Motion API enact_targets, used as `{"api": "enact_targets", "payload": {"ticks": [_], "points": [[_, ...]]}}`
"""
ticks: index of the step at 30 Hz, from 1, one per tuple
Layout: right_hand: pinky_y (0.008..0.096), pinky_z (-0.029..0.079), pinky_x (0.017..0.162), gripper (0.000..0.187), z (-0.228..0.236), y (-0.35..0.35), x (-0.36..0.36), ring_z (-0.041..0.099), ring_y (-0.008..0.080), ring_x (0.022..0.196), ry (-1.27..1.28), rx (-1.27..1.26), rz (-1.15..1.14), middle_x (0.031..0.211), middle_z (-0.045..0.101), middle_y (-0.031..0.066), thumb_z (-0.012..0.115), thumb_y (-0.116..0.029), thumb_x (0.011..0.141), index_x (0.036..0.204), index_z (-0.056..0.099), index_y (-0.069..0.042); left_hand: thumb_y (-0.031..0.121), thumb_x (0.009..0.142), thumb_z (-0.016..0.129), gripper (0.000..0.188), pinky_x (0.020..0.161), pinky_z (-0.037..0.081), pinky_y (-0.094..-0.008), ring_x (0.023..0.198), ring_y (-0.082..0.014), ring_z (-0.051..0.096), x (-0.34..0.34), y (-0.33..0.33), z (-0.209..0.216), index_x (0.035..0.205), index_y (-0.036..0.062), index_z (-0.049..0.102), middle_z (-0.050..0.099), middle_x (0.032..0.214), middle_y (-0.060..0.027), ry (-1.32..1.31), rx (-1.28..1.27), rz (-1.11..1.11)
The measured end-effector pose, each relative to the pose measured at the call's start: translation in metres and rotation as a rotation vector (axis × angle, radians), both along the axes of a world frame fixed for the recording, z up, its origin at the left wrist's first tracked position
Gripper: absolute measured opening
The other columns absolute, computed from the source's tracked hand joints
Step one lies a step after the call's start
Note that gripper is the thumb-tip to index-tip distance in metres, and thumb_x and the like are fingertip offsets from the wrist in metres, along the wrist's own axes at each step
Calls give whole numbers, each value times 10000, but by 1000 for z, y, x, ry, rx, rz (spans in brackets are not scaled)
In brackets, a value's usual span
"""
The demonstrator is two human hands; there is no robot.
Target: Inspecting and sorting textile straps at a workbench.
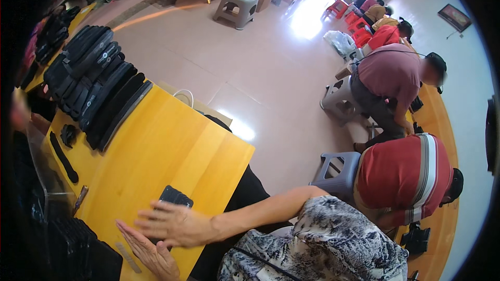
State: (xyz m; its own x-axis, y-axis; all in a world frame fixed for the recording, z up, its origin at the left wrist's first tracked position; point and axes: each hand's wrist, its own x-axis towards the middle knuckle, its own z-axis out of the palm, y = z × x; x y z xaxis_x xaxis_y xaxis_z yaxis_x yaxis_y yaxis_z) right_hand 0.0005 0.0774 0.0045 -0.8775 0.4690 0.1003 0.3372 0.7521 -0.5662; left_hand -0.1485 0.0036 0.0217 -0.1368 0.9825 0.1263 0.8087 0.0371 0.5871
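My right hand (179, 226) is stretched flat above the yellow table (172, 135), its fingers apart and a little smeared by motion. Partly covered by it lies a small stack of dark flat pieces (176, 196). Close below, my left hand (150, 254) is held with fingers straight, palm turned toward the right hand, and nothing is in it. A narrow greyish strip (128, 258) lies on the table beside the left hand. Whether the two hands touch is hard to make out.
A tall pile of black padded pieces (99, 80) stands on the table's far left. Nearer are a black strap (63, 158), a brown-handled tool (80, 199) and stacked black pieces (78, 250). Grey stools (237, 8) stand on the floor; people sit along a bench (437, 119) at right.
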Motion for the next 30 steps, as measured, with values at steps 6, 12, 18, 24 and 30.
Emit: {"api": "enact_targets", "payload": {"ticks": [6,12,18,24,30], "points": [[439,71,1183,635,15,43,61,110,241,1442,-129,93,-129,1544,207,42,230,-544,958,1463,290,-163,506,984,239,674,1149,128,-474,1423,-343,159,7,9,13,1485,57,192,195,1538,-157,416,-80,-104],[433,109,1174,624,6,40,61,145,244,1431,-131,190,-147,1539,219,40,225,-542,963,1442,321,-153,434,995,285,593,1145,153,-472,1416,-320,202,10,9,15,1469,77,273,252,1525,-136,498,-153,-123],[392,348,1019,580,29,32,57,401,253,1216,-194,222,-162,1330,422,86,434,-477,932,1362,426,-89,392,1000,297,563,1134,186,-475,1405,-337,226,9,9,14,1459,66,288,260,1520,-146,526,-139,-139],[361,421,906,601,52,38,50,482,265,1053,-161,73,-245,1104,474,116,727,-336,756,1213,488,-28,385,1002,288,557,1149,143,-453,1420,-306,200,10,7,18,1463,72,291,252,1527,-131,491,-136,-122],[368,466,829,655,49,54,41,560,320,953,-183,-23,-249,1008,502,174,838,-316,611,1036,475,24,375,1001,304,551,1151,138,-450,1421,-303,196,12,6,19,1461,71,296,253,1527,-130,480,-118,-119]]}}
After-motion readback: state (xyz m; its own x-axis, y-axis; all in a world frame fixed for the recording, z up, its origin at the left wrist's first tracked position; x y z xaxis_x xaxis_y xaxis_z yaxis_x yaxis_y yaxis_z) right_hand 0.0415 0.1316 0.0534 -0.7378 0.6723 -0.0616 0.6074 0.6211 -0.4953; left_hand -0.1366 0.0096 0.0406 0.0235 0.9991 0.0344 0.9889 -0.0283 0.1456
